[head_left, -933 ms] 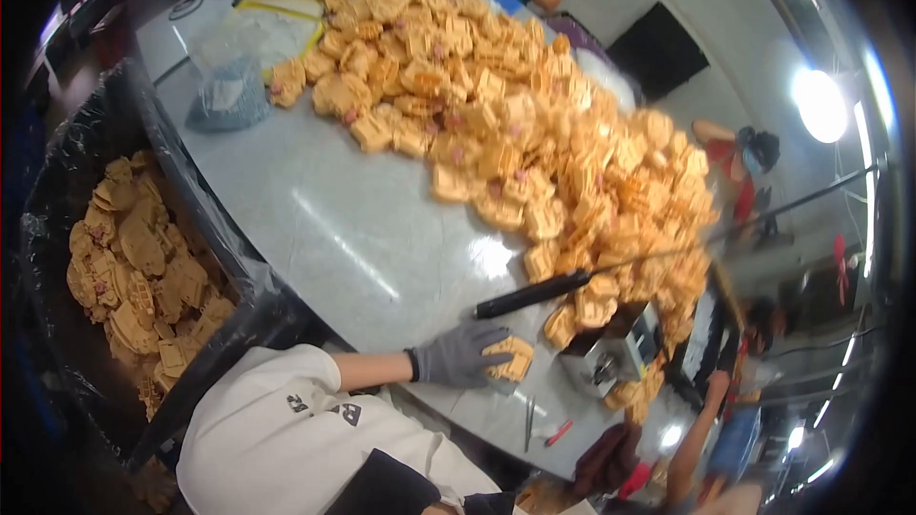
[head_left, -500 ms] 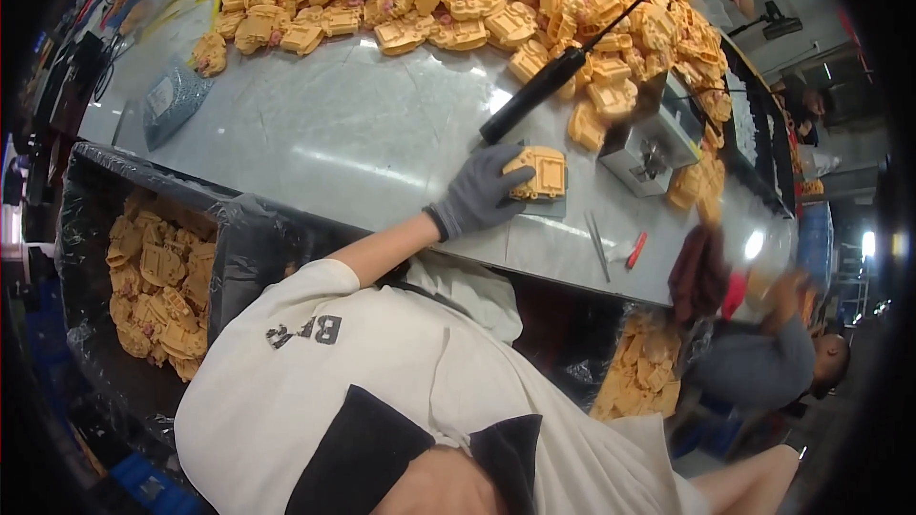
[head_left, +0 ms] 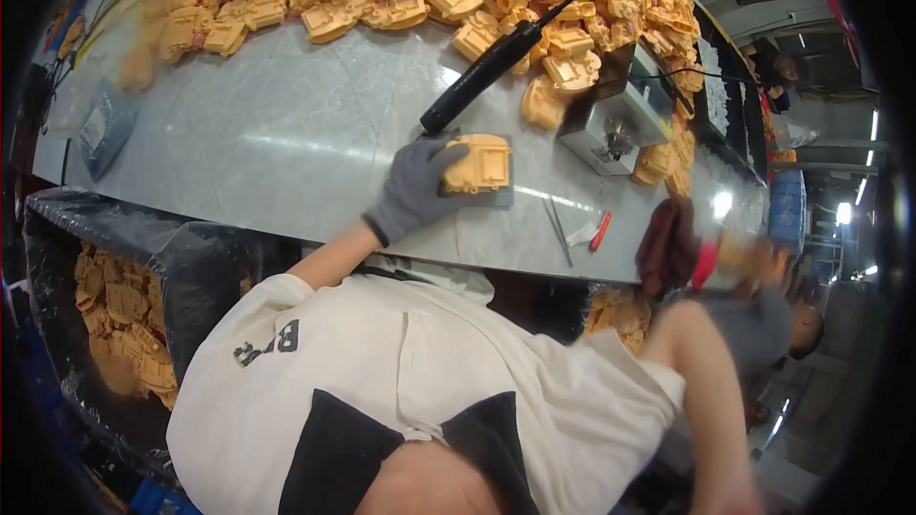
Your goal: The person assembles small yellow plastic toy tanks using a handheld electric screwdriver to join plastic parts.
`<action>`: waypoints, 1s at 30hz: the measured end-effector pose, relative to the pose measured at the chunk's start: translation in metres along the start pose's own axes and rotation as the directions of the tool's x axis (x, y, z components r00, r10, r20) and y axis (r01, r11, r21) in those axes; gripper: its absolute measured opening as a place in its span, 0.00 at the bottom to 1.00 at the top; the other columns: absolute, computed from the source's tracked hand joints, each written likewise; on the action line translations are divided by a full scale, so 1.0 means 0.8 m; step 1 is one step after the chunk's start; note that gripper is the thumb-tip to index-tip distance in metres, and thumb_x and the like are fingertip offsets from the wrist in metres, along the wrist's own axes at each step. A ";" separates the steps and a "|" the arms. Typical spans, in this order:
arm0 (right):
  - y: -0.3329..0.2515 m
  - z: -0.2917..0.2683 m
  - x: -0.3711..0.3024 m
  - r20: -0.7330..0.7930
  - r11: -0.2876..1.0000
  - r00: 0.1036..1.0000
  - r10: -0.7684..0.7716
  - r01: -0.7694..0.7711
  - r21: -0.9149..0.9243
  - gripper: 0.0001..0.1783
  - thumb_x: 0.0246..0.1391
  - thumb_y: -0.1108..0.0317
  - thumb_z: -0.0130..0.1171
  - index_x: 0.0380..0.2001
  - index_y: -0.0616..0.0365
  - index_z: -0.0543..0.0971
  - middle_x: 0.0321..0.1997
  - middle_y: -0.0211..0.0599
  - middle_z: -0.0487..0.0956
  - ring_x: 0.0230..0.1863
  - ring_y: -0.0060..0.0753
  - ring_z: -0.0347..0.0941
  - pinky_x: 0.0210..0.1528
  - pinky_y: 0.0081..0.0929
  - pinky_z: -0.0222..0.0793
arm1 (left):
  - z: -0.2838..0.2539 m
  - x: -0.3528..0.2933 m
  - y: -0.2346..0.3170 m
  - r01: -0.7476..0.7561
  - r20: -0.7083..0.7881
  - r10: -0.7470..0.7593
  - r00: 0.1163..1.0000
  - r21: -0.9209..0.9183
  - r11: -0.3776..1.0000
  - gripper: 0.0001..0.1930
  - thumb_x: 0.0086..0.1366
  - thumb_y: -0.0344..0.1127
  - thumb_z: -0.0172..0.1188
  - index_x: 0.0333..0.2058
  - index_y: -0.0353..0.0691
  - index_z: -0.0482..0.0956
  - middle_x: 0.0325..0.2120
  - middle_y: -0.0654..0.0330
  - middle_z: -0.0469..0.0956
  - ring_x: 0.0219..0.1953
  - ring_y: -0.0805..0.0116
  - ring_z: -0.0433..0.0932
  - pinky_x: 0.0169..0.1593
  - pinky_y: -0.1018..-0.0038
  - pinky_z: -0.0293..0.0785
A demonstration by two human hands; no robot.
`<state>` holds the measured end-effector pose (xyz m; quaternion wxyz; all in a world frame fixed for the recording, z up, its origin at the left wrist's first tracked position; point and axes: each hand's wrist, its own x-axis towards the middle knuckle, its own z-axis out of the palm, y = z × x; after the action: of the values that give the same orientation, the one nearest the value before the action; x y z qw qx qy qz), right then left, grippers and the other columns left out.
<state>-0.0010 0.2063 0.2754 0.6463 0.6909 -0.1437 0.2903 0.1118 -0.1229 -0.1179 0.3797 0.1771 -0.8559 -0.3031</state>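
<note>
My left hand (head_left: 410, 186), in a grey glove, is closed on the left side of a yellow-orange plastic housing (head_left: 485, 162), with the thumb over its top. The housing lies on a small dark grey plate (head_left: 500, 198) near the table's front edge. A black cylindrical tool (head_left: 482, 76) on a cord slants over the table, its lower end just above my left hand. My bare right arm (head_left: 706, 391) is bent at the lower right, and its smeared forearm runs out at the lower edge. The right hand does not show.
More housings (head_left: 401, 10) are heaped along the table's far side. A metal box (head_left: 606, 133), tweezers (head_left: 558, 232), a red-handled tool (head_left: 601, 231) and a maroon cloth (head_left: 668, 246) lie rightward. At left are a plastic bag (head_left: 107, 129) and a lined bin (head_left: 186, 238). A person (head_left: 754, 319) sits at right.
The view has shifted, so the table's things appear farther left. My right arm has risen into a bend at the lower right. My left hand still holds the housing on the plate.
</note>
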 end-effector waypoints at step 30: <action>-0.194 0.230 -0.385 0.087 -0.626 -0.623 0.777 -0.754 0.196 0.27 0.47 0.78 0.56 0.51 0.59 0.60 0.31 0.34 0.74 0.34 0.28 0.73 0.45 0.28 0.70 | -0.038 0.008 -0.028 0.119 0.215 -0.122 0.969 0.025 0.993 0.43 0.36 0.40 0.73 0.54 0.38 0.64 0.44 0.54 0.71 0.44 0.52 0.69 0.50 0.61 0.63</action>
<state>-0.1158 -0.0086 -0.0305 -0.0317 0.1982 -0.6124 0.7646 0.1326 -0.1544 -0.1128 0.2642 0.1969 -0.8817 -0.3377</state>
